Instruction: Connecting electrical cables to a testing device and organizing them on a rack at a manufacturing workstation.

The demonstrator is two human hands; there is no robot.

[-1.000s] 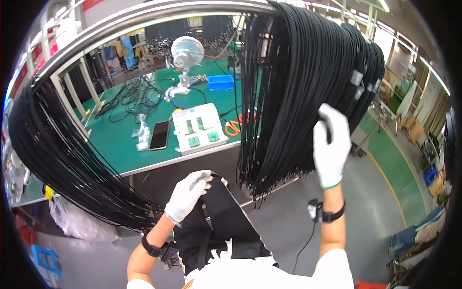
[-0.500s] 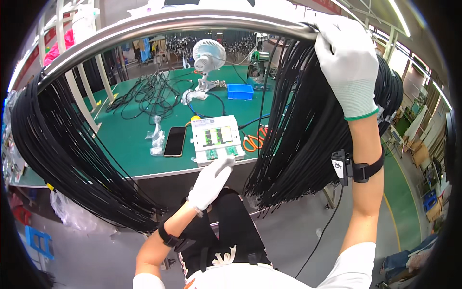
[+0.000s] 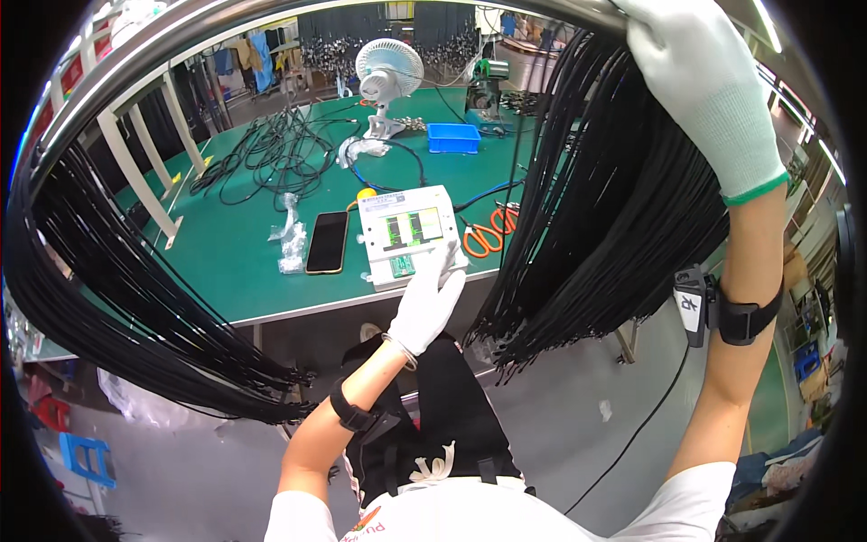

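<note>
My right hand (image 3: 700, 86), gloved, is raised and curled over the metal rail (image 3: 271, 27), right above the bundle of black cables (image 3: 596, 208) that hangs from it. My left hand (image 3: 429, 303), fingers spread and holding nothing, rests at the front edge of the white tester box (image 3: 406, 230) on the green surface (image 3: 235, 271). Left of the box lies a black phone (image 3: 327, 241); right of it, orange scissors (image 3: 486, 237).

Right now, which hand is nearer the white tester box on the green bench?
Left. The left hand reaches at the near edge of the white tester box. The right hand is raised at the overhead bar, above the black cables.
</note>
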